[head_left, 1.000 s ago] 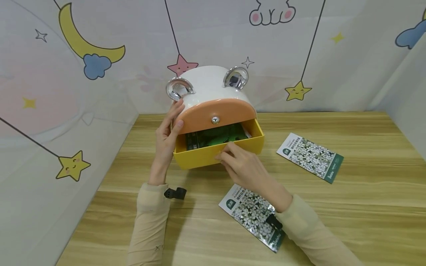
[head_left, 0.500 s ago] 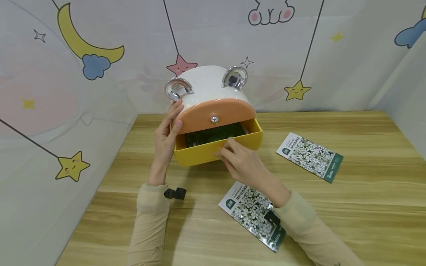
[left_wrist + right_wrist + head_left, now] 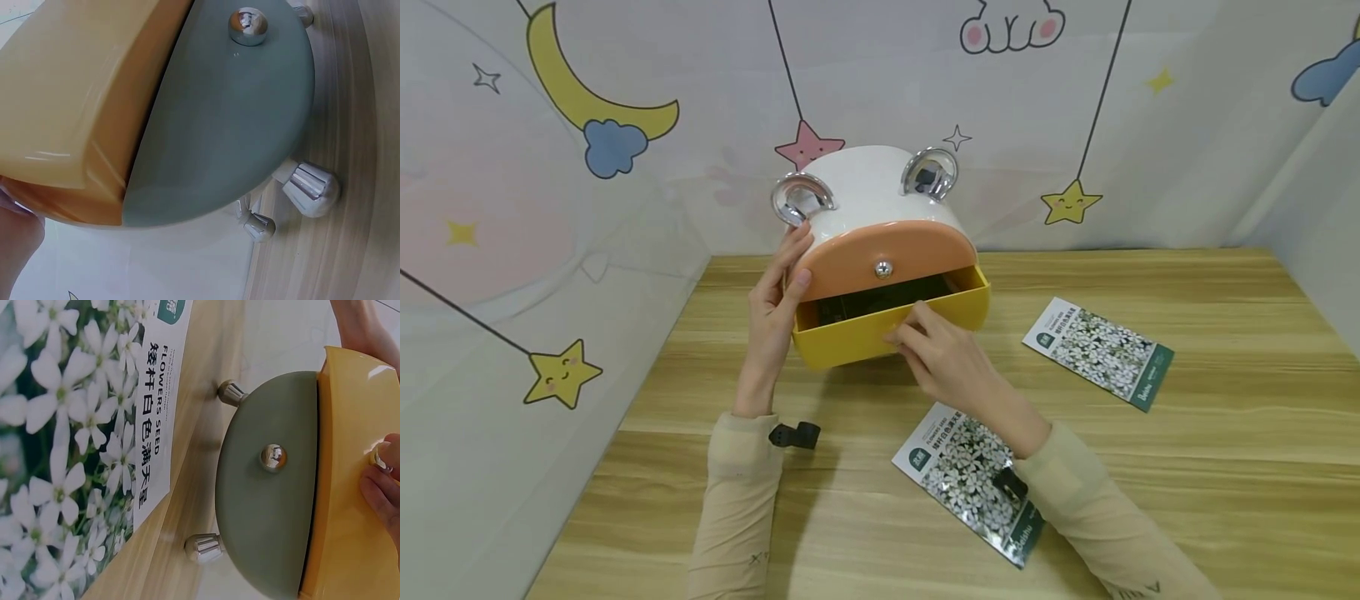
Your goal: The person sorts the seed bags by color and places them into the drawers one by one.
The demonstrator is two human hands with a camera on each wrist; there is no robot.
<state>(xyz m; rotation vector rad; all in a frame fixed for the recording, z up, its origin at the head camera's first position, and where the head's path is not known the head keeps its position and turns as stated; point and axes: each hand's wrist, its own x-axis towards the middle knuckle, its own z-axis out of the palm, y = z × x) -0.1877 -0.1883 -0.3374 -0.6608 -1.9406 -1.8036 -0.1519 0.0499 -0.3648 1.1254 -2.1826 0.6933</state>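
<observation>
Pushed slightly farther in than in the earlier frames is a bright yellow plastic drawer (image 3: 850, 340), set beneath the orange half-round panel (image 3: 850, 265) of a glossy white, dome-topped cabinet (image 3: 868, 185) with chrome ear-shaped loops. Its shiny metal knob (image 3: 379, 457) is pinched by the curled fingers of the right hand (image 3: 947, 350), while the cabinet is braced by the left hand (image 3: 775, 296) — fingers extended along the side, thumb laid over the orange panel's edge. Inside the part-open drawer, a dark green packet (image 3: 887, 298) is shadowed. On the wood-grain bench (image 3: 1225, 483), two flat seed packets printed with white flowers are seen, one at the right (image 3: 1097, 354), one partly covered by the right forearm. Closing of the drawer is judged to be the step in hand — with a gap left, a steady, level push seems called for, the cabinet held firm.
</observation>
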